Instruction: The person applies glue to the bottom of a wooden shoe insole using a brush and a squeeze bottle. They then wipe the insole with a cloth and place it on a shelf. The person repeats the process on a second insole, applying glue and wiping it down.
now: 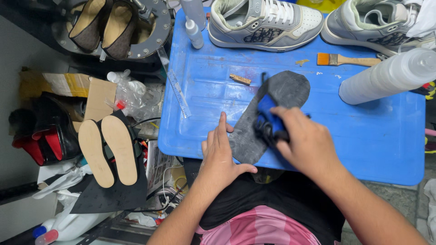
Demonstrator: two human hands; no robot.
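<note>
Grey insole (pixel 277 97) lay flat on blue tray (pixel 372 149), near edge.
L hand (pixel 221 149) open, palm pinning its heel; R hand (pixel 303 140) closed on blue tool (pixel 269 113), pressing mid-insole. Risk: insole could skid if L's pressure eased.

left hand (pixel 221 152) pinning grey insole (pixel 272 113) to blue tray (pixel 386 145); right hand (pixel 303 140) pressing blue cloth (pixel 269 113) on it.

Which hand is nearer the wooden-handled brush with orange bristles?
Right. The right hand presses a blue tool on the grey insole, below and left of the brush; the left hand holds the insole's near end, farther left.
</note>
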